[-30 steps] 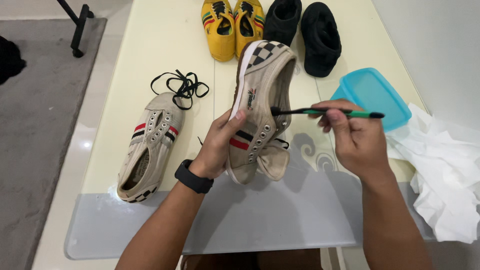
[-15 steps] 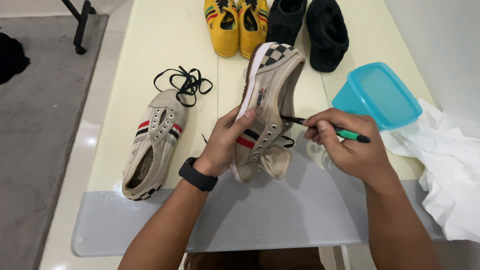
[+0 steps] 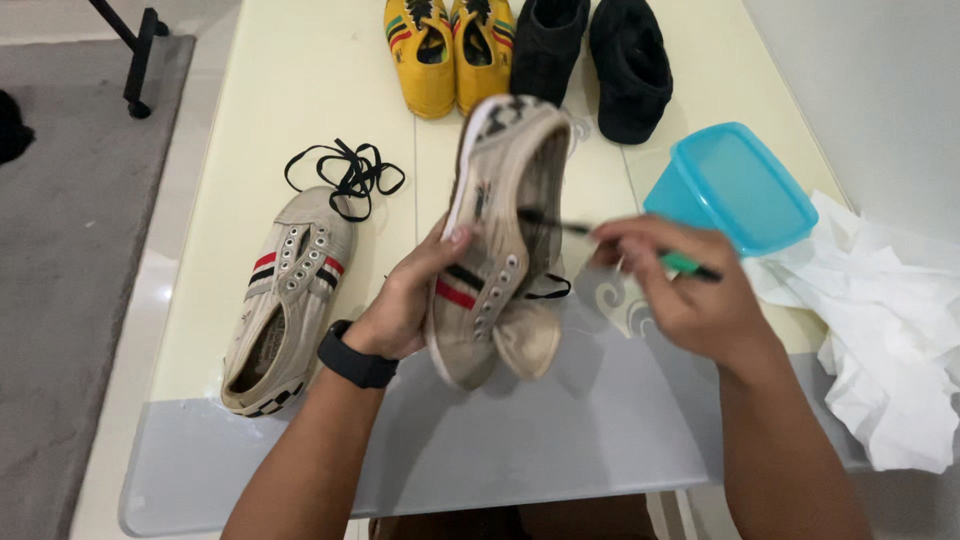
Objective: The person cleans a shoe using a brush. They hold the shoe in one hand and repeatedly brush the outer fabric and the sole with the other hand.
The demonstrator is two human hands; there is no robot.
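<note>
One package-like item: blue plastic container (image 3: 730, 185), rounded-rectangular, translucent turquoise, tilted, at the tabletop (image 3: 300, 90) right edge. No labels, signs or screens visible.

From my remote seat, the place read as a room in a home rather than a workshop. A pale yellow table (image 3: 300, 90) stood on a glossy light tiled floor (image 3: 130, 330), with a grey carpet (image 3: 60, 250) alongside. Worn household footwear was lined up on it: a yellow pair of shoes (image 3: 450, 50), a black pair (image 3: 590, 55) and a beige canvas sneaker (image 3: 280, 300). A blue plastic food container (image 3: 735, 185) and crumpled white tissue paper (image 3: 890, 330) lay nearby, ordinary domestic odds and ends.
</note>
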